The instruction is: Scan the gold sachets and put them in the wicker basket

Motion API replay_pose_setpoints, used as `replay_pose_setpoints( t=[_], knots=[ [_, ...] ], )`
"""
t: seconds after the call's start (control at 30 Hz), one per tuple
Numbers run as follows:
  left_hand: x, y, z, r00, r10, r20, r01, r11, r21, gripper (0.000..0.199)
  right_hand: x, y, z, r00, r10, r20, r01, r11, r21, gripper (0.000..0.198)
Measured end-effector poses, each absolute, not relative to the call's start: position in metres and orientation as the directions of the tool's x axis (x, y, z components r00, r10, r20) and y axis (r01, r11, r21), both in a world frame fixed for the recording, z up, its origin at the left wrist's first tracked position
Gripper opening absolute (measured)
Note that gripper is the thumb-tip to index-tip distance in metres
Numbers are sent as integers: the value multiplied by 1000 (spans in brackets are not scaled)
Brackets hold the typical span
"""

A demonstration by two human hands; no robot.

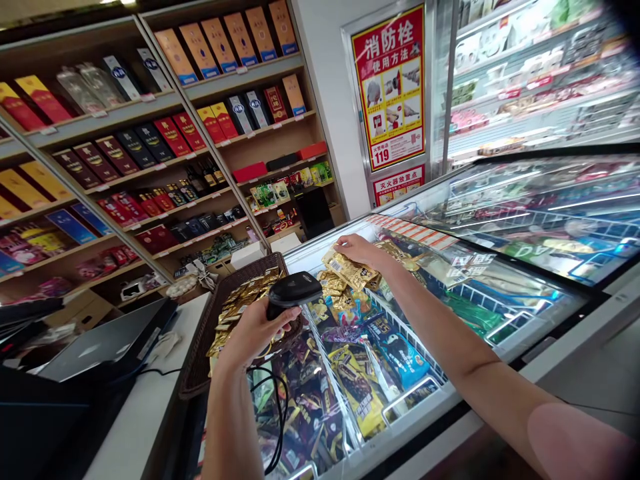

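Scanner: black, with a broad, rounded, smooth-topped head; gripped by its handle in the left hand, seen across the right rim of the basket, head turned rightward.
Cable: thin, black, hanging in loose loops below that hand, right of the basket's near end.
Packet: shiny gold with dark print, flattish; pinched along its upper edge by the right hand, slanting down to the right, right of the basket.
Loose packets: gold, wrinkled, piled just beside the pinched one, right of the basket.
Basket packets: gold, many, overlapping in a heap inside the basket.
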State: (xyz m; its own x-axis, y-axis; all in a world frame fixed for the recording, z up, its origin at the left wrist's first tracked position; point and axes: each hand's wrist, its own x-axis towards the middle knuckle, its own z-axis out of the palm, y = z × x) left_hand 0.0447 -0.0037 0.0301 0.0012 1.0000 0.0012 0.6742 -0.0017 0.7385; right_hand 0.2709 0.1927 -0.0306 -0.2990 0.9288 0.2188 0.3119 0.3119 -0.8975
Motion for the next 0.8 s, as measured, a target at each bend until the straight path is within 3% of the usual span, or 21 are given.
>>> replay_pose_setpoints(
  t=[0.17,0.33,0.43,0.6,0.67,0.8],
  knots=[
    [46,-4,33,-4,1000,-22,688,18,725,39,276,198,-32,-251,959,128,370,217,-903,13],
    [43,-4,34,9,1000,-19,681,8,732,36,293,218,-40,-35,978,207,613,185,-768,31],
    [38,-3,34,18,1000,-3,696,-10,718,36,310,230,-49,94,972,217,755,72,-651,44],
    [30,-4,35,14,1000,0,732,-10,682,39,339,247,-70,286,946,150,786,-142,-602,54],
    [28,-3,35,5,1000,5,738,-7,674,40,344,253,-79,272,950,152,817,-145,-558,47],
    [28,-4,35,-39,999,21,728,14,685,41,335,263,-95,112,975,192,879,-7,-476,36]
  ],
)
